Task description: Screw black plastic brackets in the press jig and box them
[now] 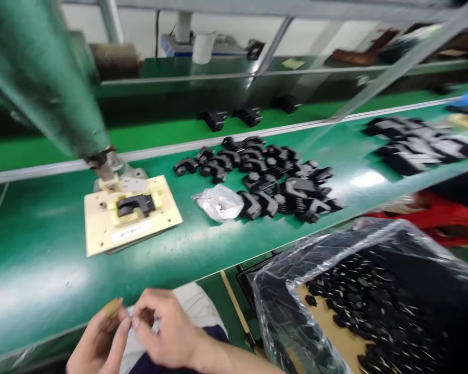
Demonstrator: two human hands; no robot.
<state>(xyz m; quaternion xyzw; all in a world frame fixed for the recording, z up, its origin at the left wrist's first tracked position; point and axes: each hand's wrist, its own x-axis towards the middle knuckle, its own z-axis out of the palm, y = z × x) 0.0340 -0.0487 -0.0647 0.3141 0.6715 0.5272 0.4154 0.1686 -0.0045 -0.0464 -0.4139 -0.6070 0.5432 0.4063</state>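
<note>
Near the bench's front edge, my left hand (103,337) and my right hand (166,324) meet with thumbs and fingertips pinched together. Whatever lies between the fingertips is too small or hidden to make out. A tan wrap (112,307) covers one finger of the left hand. Beyond them a cream fixture plate (101,234) holds a black curved plastic part (136,204) in its raised nest, beneath the green press (58,78). To the right lie a clear plastic bag (219,203) with small bits inside and a heap of black plastic parts (253,166).
Lower right stands a plastic-lined box (323,322) of small black pieces. Several black parts (249,116) sit on the bright green strip (156,130) behind. More parts (421,145) lie far right on the green bench (203,249). A metal bar (405,62) slants across the upper right.
</note>
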